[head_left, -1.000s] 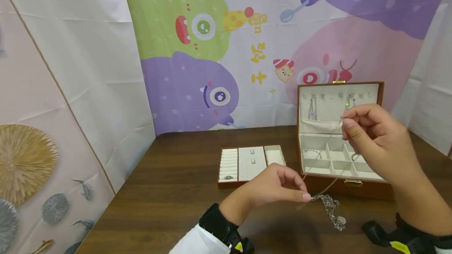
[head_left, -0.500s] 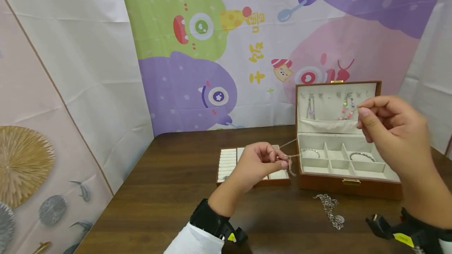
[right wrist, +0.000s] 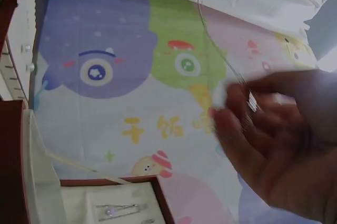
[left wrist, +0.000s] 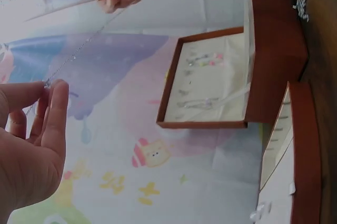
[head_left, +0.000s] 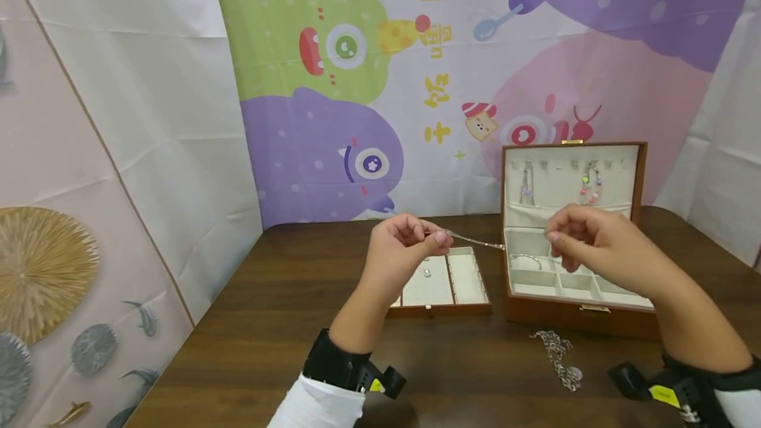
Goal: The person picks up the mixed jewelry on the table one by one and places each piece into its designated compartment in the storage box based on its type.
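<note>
Stretching out, the fine chain (head_left: 475,240) no longer dangles in loops as half a second earlier; its slack seems sorted. The left hand (head_left: 401,249) pinches it at nine o'clock; the right hand (head_left: 606,246), thumb against fingertips, pinches it at three o'clock.

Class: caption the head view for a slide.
Left hand and right hand hold a chain near an open jewelry box.
</note>
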### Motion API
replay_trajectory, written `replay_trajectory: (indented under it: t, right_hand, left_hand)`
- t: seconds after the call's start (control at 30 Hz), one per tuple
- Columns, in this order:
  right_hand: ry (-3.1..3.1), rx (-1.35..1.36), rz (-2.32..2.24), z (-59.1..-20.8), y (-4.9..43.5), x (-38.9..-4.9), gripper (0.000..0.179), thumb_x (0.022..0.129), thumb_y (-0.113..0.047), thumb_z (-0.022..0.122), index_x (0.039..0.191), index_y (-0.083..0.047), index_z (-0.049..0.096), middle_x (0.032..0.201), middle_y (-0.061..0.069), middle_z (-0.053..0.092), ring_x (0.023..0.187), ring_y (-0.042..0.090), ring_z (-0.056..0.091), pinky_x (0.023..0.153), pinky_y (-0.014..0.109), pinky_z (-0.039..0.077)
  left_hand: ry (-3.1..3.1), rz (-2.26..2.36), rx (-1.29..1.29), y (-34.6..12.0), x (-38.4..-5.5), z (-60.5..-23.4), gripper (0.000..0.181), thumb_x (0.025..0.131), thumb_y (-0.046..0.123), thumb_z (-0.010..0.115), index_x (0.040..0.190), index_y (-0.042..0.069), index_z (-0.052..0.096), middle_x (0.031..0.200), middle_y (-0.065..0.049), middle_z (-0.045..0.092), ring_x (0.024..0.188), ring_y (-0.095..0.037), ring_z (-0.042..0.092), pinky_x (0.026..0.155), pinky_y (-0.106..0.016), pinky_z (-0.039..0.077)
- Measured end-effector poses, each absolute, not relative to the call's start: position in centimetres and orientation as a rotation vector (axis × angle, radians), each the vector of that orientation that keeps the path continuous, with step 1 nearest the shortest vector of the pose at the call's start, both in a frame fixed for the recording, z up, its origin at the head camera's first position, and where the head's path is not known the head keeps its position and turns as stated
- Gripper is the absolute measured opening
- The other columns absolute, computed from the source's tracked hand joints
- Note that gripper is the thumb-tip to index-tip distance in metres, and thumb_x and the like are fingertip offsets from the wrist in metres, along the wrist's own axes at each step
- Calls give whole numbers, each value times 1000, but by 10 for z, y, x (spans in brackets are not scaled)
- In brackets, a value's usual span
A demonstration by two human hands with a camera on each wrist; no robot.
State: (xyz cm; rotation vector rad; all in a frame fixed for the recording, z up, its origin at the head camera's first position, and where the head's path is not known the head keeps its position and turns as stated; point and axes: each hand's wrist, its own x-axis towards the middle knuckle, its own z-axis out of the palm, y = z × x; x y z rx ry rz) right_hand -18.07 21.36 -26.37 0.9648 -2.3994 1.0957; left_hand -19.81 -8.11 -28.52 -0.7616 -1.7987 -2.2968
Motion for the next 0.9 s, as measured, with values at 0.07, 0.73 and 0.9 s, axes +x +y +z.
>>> replay_trajectory:
  t: [0.07,0.73,0.9]
  right_hand:
    - [-2465,1252,1161,-268,212,-182,14,94,3,59,98,-10,61,76,0,63,64,16,62,57,28,53]
    - [-2252,1233,1449,-284,156,-170,25,97,3,55,120,-5,61,114,7,65,103,16,64,83,26,54]
    - [-2330,1257,1627,-281,154,-166,20,98,-1,54,115,-2,64,103,11,68,92,19,66,78,30,55]
  left_hand:
    - [-1813,-2213,-740,-83,-198,-284,26,85,-10,69,72,3,50,84,-9,71,73,-17,71,75,-39,58]
    - [-1833,-1424,-1274,-64,-181,-286,9,80,-10,74,83,-2,72,83,-12,72,74,-12,68,67,-27,58]
    - [-1836,-1265,-1344,-62,-177,-285,10,79,-8,75,81,1,73,83,-9,72,76,-8,66,67,-20,55]
